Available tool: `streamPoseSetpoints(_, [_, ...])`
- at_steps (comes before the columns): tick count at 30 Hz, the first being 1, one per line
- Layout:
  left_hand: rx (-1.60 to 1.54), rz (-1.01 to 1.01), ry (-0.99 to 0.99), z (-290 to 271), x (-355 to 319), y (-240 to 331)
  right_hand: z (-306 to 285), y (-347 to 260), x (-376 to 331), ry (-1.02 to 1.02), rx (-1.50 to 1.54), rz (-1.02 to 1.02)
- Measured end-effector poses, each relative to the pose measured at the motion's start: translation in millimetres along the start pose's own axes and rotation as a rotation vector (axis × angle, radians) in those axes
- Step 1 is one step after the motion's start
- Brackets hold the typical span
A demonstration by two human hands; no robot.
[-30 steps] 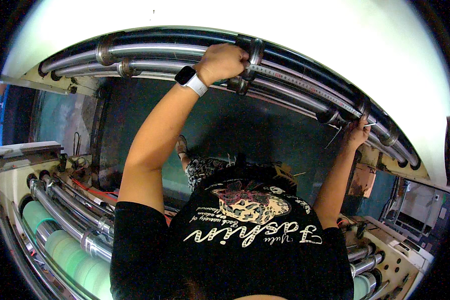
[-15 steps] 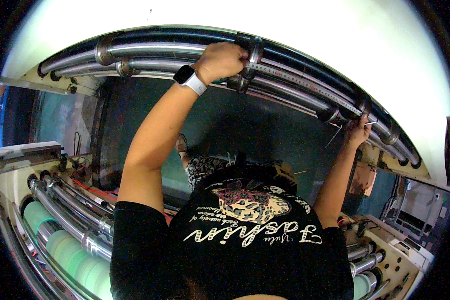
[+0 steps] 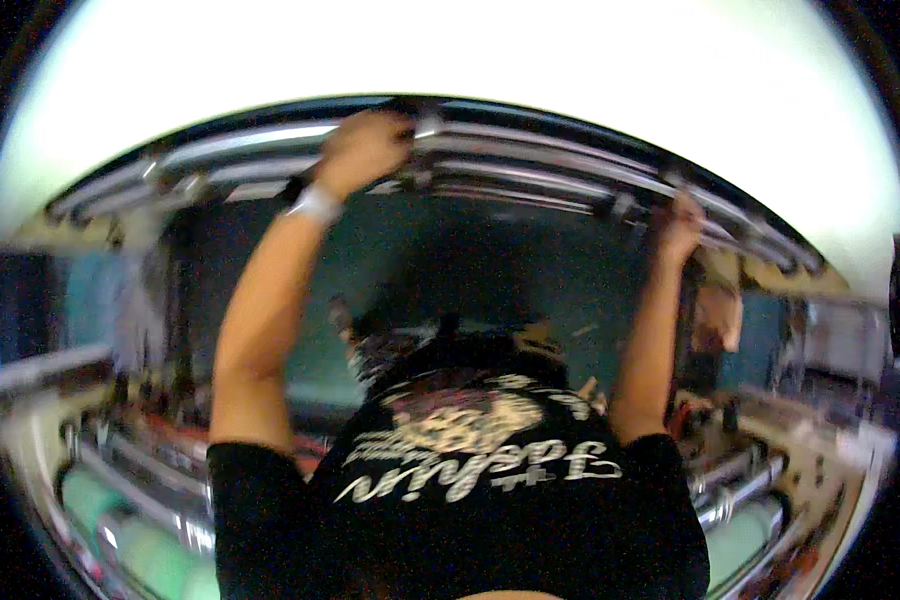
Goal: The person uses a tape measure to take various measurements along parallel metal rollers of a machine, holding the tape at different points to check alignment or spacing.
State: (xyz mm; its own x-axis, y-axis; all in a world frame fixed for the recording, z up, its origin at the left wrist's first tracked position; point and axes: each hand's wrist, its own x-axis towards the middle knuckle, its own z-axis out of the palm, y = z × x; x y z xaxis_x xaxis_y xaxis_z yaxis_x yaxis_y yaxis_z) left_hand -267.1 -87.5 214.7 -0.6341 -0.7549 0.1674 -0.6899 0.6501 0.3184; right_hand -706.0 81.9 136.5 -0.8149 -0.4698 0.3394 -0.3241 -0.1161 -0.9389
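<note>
Everything is smeared by motion. My left hand (image 3: 370, 150) is curled against the dark collar (image 3: 426, 125) on the long metal bars, with its fingertips hidden. A tape measure's blade runs from it toward the right in the earlier frame; now its markings are lost in the blur. My right hand (image 3: 682, 228) is closed at the bars' right part, beside another collar (image 3: 678, 180). The thin bent metal rod in it, which looks like a hex key, shows plainly only half a second ago. Both arms are raised and stretched forward.
Parallel shiny bars (image 3: 530, 150) curve across the far side, below a large white surface (image 3: 450, 45). Behind me at the lower left and lower right are green rollers (image 3: 155, 545) and more metal bars (image 3: 740, 490). A dark floor (image 3: 450, 250) lies between.
The whole view has shifted and blurred, so the bars and both hands appear further left, with the left hand lower. Both hands are still at the same collars.
</note>
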Motion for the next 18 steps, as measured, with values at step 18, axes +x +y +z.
streamPoseSetpoints(18, [-0.344, 0.128, -0.213, 57, -69, 67, -138, 64, 73, 0.352, 0.414, 0.276])
